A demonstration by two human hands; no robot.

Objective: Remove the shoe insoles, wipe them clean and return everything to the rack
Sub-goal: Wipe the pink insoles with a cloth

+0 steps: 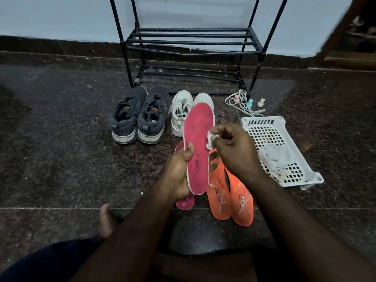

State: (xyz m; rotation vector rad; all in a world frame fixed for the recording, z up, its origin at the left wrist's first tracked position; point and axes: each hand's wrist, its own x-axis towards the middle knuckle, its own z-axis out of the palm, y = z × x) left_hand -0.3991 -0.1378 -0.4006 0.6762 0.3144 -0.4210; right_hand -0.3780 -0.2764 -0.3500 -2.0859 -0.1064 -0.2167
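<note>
— Well, easy to drop that pink insole [198,151]: pinched only along its lower half by the left hand [179,171], thumb across the face, toe end standing free above the floor. Easy, too, to lose the small white wipe [210,140], bunched between the fingertips of the right hand [236,151] and just touching the insole's right edge.

— And if it slips?

— Probably lands among the second pink insole [184,200] and the two orange insoles [231,198] on the gritty floor, picking the dirt back up. Could also muddle wiped with unwiped.

— Anything hard to make out?

— Plenty. Most of the wipe hidden inside the closed fingers. Right white shoe [203,99] largely covered by the raised insole; left white shoe [180,112] and the dark pair [140,115] clear enough. Rack [191,39] cut off at the top, its visible shelves bare. Contents of the white basket [278,149] pale and indistinct, perhaps cloths.
</note>
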